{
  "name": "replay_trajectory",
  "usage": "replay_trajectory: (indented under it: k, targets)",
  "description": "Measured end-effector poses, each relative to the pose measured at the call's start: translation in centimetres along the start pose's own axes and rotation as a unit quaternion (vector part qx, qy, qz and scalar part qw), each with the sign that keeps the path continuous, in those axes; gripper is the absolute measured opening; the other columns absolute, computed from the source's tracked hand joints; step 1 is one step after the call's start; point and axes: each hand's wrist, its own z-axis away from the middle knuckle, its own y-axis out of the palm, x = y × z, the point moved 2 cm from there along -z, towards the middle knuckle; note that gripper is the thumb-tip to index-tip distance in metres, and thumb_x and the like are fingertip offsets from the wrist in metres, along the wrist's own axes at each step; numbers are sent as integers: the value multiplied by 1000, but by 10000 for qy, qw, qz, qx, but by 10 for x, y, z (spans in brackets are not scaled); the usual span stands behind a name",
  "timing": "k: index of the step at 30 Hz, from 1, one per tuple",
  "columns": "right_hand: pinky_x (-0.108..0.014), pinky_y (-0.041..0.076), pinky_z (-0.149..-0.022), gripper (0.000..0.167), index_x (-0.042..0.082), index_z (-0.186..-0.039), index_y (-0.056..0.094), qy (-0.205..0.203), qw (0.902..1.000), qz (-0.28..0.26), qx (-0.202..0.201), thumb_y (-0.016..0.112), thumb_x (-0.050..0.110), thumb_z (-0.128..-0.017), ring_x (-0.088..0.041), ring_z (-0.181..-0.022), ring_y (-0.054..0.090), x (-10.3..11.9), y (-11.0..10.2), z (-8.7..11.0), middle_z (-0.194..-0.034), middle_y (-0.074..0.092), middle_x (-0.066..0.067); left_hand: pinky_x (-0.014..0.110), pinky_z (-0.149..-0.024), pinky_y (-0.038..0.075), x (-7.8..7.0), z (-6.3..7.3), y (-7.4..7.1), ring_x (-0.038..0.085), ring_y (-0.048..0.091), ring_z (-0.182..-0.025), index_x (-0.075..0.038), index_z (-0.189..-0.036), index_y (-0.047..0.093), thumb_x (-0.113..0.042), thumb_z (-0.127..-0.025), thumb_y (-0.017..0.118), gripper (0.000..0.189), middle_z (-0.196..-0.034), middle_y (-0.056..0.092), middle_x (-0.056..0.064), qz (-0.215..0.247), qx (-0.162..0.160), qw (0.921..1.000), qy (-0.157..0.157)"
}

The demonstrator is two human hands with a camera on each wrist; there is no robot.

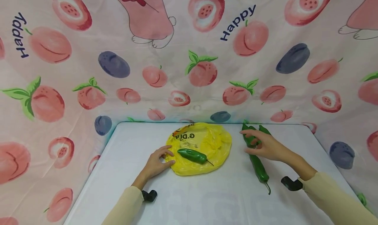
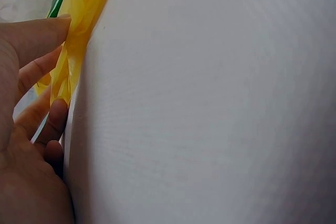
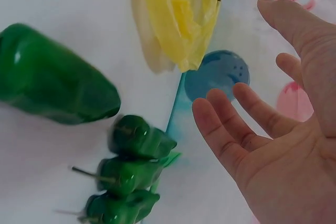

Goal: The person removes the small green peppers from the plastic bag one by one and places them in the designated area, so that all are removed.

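Observation:
A crumpled yellow plastic bag (image 1: 217, 159) lies on the white table with one green chili pepper (image 1: 192, 155) on top of it. My left hand (image 1: 156, 161) rests at the bag's left edge, thumb and fingertips touching the plastic and spread apart. My right hand (image 1: 267, 146) hovers over the peppers on the right, fingers loosely bent and holding nothing. Beneath it a single green pepper (image 1: 259, 169) points its stem toward me. Three more green peppers (image 3: 128, 169) lie side by side at the back, partly hidden by the hand in the head view.
The white table (image 1: 133, 143) meets a fruit-print cloth (image 1: 177, 61) hanging behind and at both sides. Dark wrist mounts (image 1: 291, 183) stick out from the sleeves.

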Motion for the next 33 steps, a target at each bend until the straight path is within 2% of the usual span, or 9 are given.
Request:
replay_trajectory:
  k: [7, 11, 17, 24, 29, 33]
  targets:
    - [-38, 59, -79, 66, 13, -147, 52, -49, 9997, 168, 167, 81, 29, -90, -23, -98, 65, 8, 6, -20, -128, 64, -13, 44, -97, 44, 0, -1, 0, 18, 54, -104, -27, -102, 73, -29, -88, 83, 18, -149, 56, 1, -72, -57, 9999, 67]
    - [-39, 59, -80, 67, 13, -148, 52, -30, 9993, 250, 270, 82, 25, -90, -25, -100, 65, 16, 9, -36, -129, 64, -13, 45, -98, 43, 0, -1, 0, 18, 55, -105, -27, -103, 73, -29, -88, 83, 18, -149, 56, 2, -32, -33, 10000, 72]
    - [-40, 59, -81, 68, 11, -149, 51, -287, 9979, 351, 471, 82, 26, -90, -29, -102, 66, 30, 15, -57, -128, 64, -13, 44, -98, 43, 1, -1, 0, 18, 55, -105, -27, -103, 73, -29, -88, 83, 18, -149, 56, 2, -22, -29, 10000, 83]
    - [-41, 58, -85, 70, 17, -150, 50, -181, 9967, 165, 776, 82, 28, -89, -28, -105, 65, 45, 25, -77, -128, 63, -11, 45, -100, 42, -1, 0, 0, 19, 54, -105, -28, -102, 73, -27, -87, 84, 18, -149, 56, 2, 118, 22, 9999, 49]
    - [-47, 57, -87, 69, 16, -149, 50, -229, 9953, 51, 938, 82, 25, -89, -34, -106, 65, 49, 37, -90, -129, 63, -14, 44, -99, 42, -1, 0, 0, 19, 54, -105, -27, -102, 73, -26, -87, 84, 19, -149, 56, 1, 62, 41, 10000, 57]
    - [-46, 57, -88, 70, 16, -150, 50, -238, 9937, 25, 1091, 83, 27, -89, -37, -108, 66, 55, 45, -100, -130, 63, -14, 44, -99, 42, -3, 0, -2, 19, 54, -103, -27, -101, 73, -25, -87, 84, 18, -148, 57, 2, 83, 13, 9999, 55]
